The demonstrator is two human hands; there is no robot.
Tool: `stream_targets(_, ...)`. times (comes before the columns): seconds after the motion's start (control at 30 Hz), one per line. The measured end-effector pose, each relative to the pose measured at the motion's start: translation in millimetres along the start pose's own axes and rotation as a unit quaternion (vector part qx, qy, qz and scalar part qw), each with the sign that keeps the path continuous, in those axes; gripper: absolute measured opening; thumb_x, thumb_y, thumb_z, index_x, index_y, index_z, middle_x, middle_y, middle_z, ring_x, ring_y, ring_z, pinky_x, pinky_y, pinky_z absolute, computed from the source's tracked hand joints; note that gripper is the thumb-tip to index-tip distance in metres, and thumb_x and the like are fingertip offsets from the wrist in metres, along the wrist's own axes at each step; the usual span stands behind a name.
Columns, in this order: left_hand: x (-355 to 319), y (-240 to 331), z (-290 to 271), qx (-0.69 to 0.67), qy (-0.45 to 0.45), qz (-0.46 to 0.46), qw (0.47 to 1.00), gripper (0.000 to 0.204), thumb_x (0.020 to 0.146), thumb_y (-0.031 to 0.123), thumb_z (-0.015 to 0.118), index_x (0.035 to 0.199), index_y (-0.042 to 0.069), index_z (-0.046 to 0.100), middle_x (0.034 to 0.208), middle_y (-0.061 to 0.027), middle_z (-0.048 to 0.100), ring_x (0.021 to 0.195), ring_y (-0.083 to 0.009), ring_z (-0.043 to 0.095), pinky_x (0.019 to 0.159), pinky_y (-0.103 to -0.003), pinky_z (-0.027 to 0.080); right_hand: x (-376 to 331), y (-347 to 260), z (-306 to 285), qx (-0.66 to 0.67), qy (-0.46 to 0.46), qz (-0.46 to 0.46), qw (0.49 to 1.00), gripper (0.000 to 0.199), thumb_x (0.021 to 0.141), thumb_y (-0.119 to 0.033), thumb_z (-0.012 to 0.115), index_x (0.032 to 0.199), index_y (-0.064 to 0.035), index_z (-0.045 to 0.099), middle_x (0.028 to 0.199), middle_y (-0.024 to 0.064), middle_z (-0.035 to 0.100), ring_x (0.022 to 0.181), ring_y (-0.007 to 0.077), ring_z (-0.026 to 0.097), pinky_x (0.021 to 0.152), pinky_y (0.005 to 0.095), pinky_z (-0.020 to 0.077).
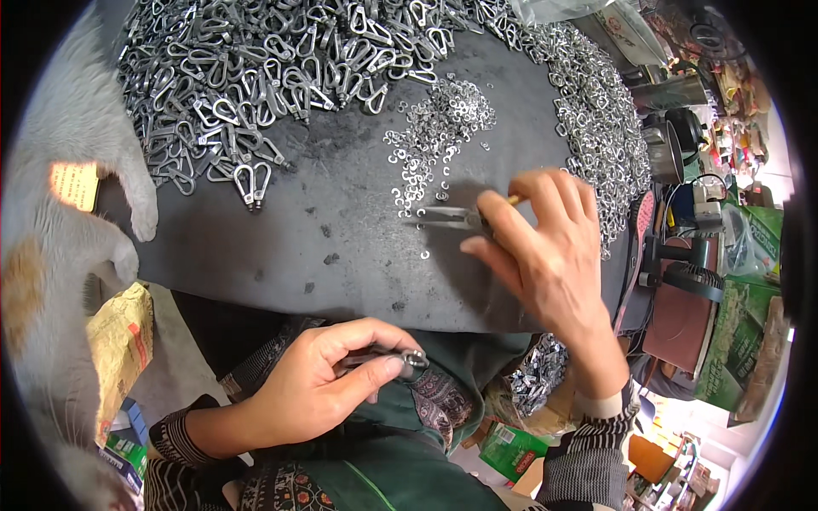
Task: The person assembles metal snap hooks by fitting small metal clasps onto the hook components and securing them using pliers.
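Our left hand (319, 387) pinches a metal piece (415, 359) before the worktop (362, 204); our right wraps the pliers (473, 220), their jaws parted above small rings (443, 119). We judge the piece stiff, light, slippery: better we hold its sides.

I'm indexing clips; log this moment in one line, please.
left hand: holds metal piece | right hand: holds pliers near small C-rings | table: pile of carabiner hooks
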State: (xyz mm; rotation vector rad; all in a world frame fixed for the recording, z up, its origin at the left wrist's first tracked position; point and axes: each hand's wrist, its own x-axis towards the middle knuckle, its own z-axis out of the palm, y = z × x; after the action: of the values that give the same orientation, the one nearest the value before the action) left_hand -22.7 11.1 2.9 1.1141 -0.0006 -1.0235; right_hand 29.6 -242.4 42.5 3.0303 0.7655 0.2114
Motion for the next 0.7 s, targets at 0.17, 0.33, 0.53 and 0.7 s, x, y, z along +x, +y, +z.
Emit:
stream_targets(0.17, -5, 1, -9, 0.043, -0.008, 0.047, 0.998, 0.020, 0.094, 0.004, 0.063, 0.112, -0.002, 0.068, 0.101, -0.0065, 0.067, 0.089, -0.0088, 0.059, 0.076, -0.023, 0.046, 18, 19, 11, -0.070, 0.037, -0.143, 0.987, 0.035, 0.075, -0.033, 0.074, 0.102, -0.0150, 0.059, 0.096, 0.0042, 0.052, 0.096, 0.0225, 0.055, 0.087, 0.0407, 0.0432)
stream_targets(0.33, -12, 10, -13, 0.029, -0.003, 0.000, 1.000, 0.018, 0.093, 0.002, 0.064, 0.109, -0.003, 0.069, 0.102, -0.0079, 0.068, 0.093, -0.0115, 0.061, 0.081, -0.025, 0.048, 25, 21, 11, -0.071, 0.029, -0.166, 0.983, 0.034, 0.075, -0.034, 0.073, 0.101, -0.0151, 0.060, 0.095, 0.0031, 0.053, 0.095, 0.0211, 0.055, 0.086, 0.0397, 0.0434)
stream_targets(0.53, -11, 9, -17, 0.010, -0.007, 0.029, 1.000, 0.019, 0.091, 0.001, 0.065, 0.109, -0.002, 0.070, 0.103, -0.0094, 0.069, 0.095, -0.0133, 0.063, 0.083, -0.027, 0.049, 31, 24, 8, -0.079, 0.021, -0.191, 0.978, 0.034, 0.075, -0.033, 0.072, 0.100, -0.0142, 0.060, 0.093, 0.0027, 0.052, 0.094, 0.0206, 0.055, 0.084, 0.0379, 0.0440)
stream_targets(0.7, -7, 16, -14, 0.044, 0.014, 0.065, 0.997, 0.018, 0.093, 0.002, 0.064, 0.109, -0.003, 0.069, 0.095, -0.0054, 0.066, 0.076, -0.0069, 0.056, 0.067, -0.021, 0.045, 36, 24, 3, -0.084, 0.013, -0.203, 0.975, 0.033, 0.075, -0.032, 0.072, 0.100, -0.0128, 0.061, 0.092, 0.0027, 0.052, 0.093, 0.0198, 0.054, 0.080, 0.0360, 0.0433)
